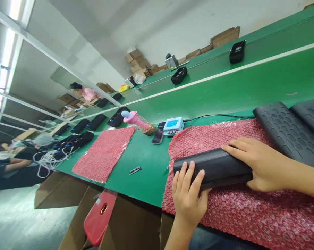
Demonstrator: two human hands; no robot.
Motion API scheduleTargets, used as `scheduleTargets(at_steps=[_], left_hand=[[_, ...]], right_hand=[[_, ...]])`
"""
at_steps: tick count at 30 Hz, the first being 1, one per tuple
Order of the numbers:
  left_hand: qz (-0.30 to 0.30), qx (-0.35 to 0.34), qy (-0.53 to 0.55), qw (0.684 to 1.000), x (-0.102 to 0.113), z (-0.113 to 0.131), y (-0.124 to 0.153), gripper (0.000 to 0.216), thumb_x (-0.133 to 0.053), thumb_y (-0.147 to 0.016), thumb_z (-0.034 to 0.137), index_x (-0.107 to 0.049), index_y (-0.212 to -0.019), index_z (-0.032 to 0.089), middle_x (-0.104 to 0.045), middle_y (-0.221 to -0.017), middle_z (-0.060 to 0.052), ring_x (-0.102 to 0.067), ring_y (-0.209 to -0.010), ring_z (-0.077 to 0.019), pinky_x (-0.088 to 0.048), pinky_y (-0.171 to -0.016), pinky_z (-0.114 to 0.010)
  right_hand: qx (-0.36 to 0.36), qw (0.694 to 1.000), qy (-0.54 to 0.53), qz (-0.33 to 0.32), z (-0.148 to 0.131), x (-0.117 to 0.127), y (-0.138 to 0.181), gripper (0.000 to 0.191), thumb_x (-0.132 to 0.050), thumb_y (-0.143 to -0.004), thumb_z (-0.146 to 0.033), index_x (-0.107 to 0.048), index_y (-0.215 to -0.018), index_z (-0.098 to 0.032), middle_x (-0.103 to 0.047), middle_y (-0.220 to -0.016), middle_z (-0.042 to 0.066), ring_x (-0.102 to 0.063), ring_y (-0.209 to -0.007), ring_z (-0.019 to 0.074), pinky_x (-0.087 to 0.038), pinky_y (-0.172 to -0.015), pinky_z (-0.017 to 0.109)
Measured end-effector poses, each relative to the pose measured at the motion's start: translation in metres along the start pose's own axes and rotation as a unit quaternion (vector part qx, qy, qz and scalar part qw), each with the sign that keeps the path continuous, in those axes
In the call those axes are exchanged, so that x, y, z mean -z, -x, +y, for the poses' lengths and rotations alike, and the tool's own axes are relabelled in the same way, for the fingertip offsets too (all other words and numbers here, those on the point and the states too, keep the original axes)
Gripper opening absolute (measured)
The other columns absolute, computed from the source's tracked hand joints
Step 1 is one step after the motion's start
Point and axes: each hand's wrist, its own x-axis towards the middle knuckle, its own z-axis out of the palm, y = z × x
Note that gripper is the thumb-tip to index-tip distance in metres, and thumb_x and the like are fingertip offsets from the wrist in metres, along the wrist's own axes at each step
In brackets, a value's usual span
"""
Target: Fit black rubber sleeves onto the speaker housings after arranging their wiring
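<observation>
Black case (214, 166) lies on pink bubble wrap (224, 215) on the desk (146, 166); left hand (186, 194) clasps its 9 o'clock end, right hand (261, 166) clasps its 3 o'clock end.

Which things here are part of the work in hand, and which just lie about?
In hand:
left hand
right hand
long black plastic casing
pink bubble-wrap sheet

Lying about:
pink water bottle
small blue-screened device
second pink bubble-wrap sheet
ribbed black plastic casings

Black case (214, 166), red bubble wrap (240, 211)
</observation>
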Motion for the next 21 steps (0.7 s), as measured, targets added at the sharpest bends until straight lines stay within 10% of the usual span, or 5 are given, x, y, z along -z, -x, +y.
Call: scheduleTargets(at_steps=[21], left_hand=[[0.002, 0.001, -0.002, 1.000, 0.0001, 0.0001, 0.0000, 0.032, -0.062, -0.076, 0.018, -0.059, -0.108, 0.018, -0.056, -0.122, -0.015, -0.046, -0.121, -0.0292, -0.034, -0.099, -0.043]], right_hand=[[-0.002, 1.000, -0.009, 0.008, 0.0003, 0.0000, 0.0001, 0.081, -0.057, -0.046, -0.015, -0.045, -0.126, -0.009, -0.054, -0.107, 0.015, -0.050, -0.092, 0.0296, -0.042, -0.083, 0.045]])
